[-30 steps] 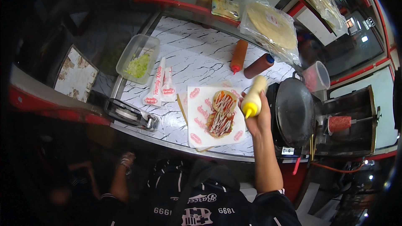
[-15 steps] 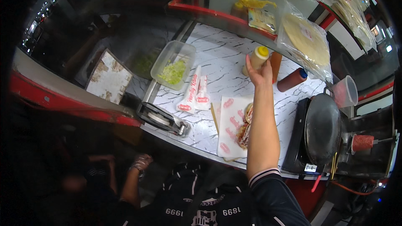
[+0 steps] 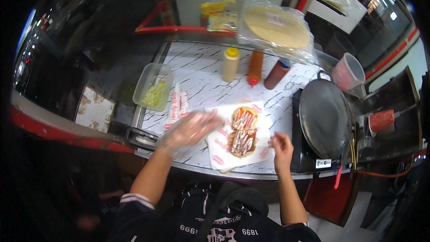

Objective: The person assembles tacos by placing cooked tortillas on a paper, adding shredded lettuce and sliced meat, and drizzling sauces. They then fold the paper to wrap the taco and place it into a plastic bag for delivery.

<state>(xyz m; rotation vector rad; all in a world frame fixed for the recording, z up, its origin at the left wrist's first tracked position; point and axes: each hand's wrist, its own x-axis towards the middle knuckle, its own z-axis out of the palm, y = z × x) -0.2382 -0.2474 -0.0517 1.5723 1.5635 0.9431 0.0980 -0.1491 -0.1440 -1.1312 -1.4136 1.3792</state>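
Observation:
An open bun (image 3: 245, 119) lies in two halves on printed white paper (image 3: 218, 159), topped with sauce in white and red zigzags. My left hand (image 3: 190, 130), in a clear plastic glove, is over the paper's left side, blurred, its fingers stretched toward the bun and nothing seen in them. At the paper's right edge is my bare right hand (image 3: 281, 145), fingers loosely bent and apart; whether they touch the paper is unclear. Beyond the paper stand a pale squeeze bottle with a yellow cap (image 3: 231, 66), an orange squeeze bottle (image 3: 255, 68) on its red tip and a tilted dark red bottle (image 3: 277, 74).
To the left are a clear tub of shredded lettuce (image 3: 153, 93) and printed paper sleeves (image 3: 174, 106). A round black griddle (image 3: 324, 118) is at the right, beside a pink-handled utensil (image 3: 338, 177). Bagged flatbreads (image 3: 275, 29) rest behind the bottles.
My right hand has let go of the pale bottle and come back to the paper's right side. My gloved left hand has risen over the counter. The view has shifted.

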